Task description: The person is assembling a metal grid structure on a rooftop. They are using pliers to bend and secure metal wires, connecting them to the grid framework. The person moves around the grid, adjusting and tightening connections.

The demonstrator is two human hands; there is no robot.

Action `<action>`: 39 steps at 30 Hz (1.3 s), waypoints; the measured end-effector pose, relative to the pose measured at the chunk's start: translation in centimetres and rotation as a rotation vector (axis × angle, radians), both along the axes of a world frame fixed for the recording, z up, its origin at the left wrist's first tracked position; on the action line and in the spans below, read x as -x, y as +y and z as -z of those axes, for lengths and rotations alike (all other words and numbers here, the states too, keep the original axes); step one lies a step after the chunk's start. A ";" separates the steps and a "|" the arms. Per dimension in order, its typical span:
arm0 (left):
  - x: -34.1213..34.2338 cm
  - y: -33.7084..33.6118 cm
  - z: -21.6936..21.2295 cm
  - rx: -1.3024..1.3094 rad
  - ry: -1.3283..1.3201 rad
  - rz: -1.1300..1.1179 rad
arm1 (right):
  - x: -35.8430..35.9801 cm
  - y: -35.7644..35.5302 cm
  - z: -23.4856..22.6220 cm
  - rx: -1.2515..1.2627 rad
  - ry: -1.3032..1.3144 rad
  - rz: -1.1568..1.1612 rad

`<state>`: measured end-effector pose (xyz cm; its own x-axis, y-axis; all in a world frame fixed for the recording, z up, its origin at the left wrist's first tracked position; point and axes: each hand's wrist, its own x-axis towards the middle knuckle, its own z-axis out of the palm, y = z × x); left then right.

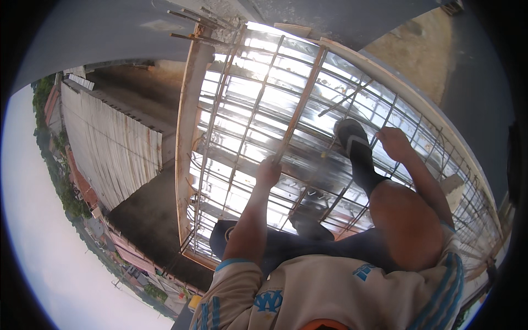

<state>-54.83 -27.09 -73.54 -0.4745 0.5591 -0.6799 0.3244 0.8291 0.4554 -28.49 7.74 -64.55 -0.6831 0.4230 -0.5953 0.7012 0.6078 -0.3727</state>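
A grid of steel reinforcing bars (263,88) is laid over shiny metal sheeting (242,91) inside a timber-edged frame. My left hand (269,171) is closed round the near end of a long rusty brown bar (306,93), which runs away from me across the grid. Right of my raised foot, my right hand (392,144) is closed in a fist low over the grid; what it grips, if anything, is hidden. A short loose rod (345,99) lies slantwise on the bars ahead of my foot.
My dark shoe (352,135) stands on the grid between my hands. A wooden edge board (186,137) runs down the left side, beside a drop toward a corrugated roof (118,143). Bar ends (190,38) stick out at the far left corner. A grey wall (308,14) stands beyond.
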 end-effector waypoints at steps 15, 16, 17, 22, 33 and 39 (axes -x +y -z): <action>0.2 1.7 -0.1 0.261 0.113 0.141 | -39.3 -6.7 -6.1 -0.249 -0.279 0.367; 0.6 1.5 -0.4 0.275 0.127 0.140 | -43.1 -8.0 -6.1 -0.297 -0.324 0.266; 0.9 1.4 -0.7 0.273 0.140 0.140 | -47.2 -9.6 -6.2 -0.318 -0.294 0.255; -1.4 1.7 3.4 0.193 -0.009 0.116 | -65.7 -11.0 -16.4 -0.715 -0.888 0.756; -2.0 11.7 -10.1 -0.572 0.268 0.149 | -5.1 0.4 -13.0 0.168 0.018 0.445; -2.8 17.1 -15.9 -0.467 -0.024 0.412 | 7.7 -1.4 -9.1 0.557 0.178 0.087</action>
<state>-52.00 -9.97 -57.62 -0.1442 0.9339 -0.3273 0.5607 0.3496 0.7506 -36.23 6.34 -55.46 -0.7696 0.1382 -0.6234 0.6372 0.2296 -0.7357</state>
